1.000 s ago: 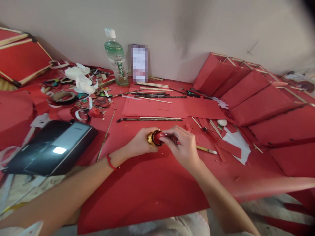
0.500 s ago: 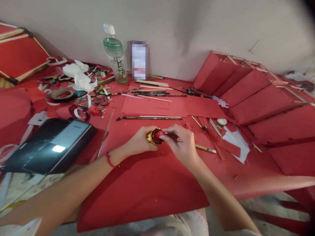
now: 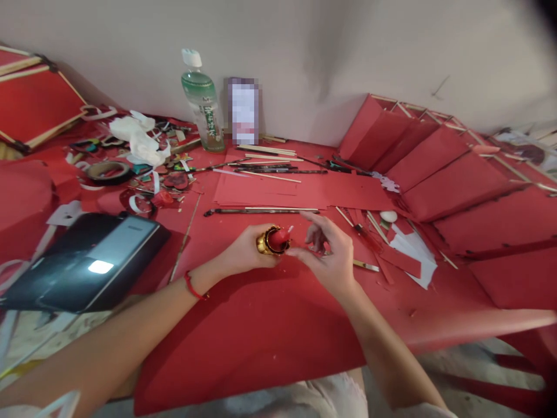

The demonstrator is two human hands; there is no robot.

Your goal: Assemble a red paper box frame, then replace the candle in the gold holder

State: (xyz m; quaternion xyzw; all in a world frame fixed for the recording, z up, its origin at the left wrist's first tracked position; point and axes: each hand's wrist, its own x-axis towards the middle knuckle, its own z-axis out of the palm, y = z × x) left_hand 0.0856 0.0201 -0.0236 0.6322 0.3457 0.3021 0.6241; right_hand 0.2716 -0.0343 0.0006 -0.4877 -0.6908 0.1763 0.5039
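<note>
My left hand [image 3: 252, 247] is wrapped round a gold candle holder [image 3: 264, 242] with a scalloped rim, tilted toward the right. Inside its mouth sits a red candle [image 3: 278, 236] with a pale wick at the tip. Just to the right, my right hand [image 3: 328, 249] hovers with thumb and index finger apart, clear of the candle. Its other fingers curl inward, and a small red bit shows by the palm; whether it is held I cannot tell. Both hands are above the red tabletop [image 3: 261, 337].
A drink bottle [image 3: 202, 107] and a phone [image 3: 244, 113] stand against the wall. Thin sticks [image 3: 278, 168] lie over red paper [image 3: 256, 191]. A dark device [image 3: 87, 261] and a tape roll [image 3: 108, 171] are at left, red paper panels [image 3: 456, 191] at right.
My right thumb and fingers have let go of the red candle and spread apart, moving slightly right. The candle stays in the gold holder, which my left hand still grips.
</note>
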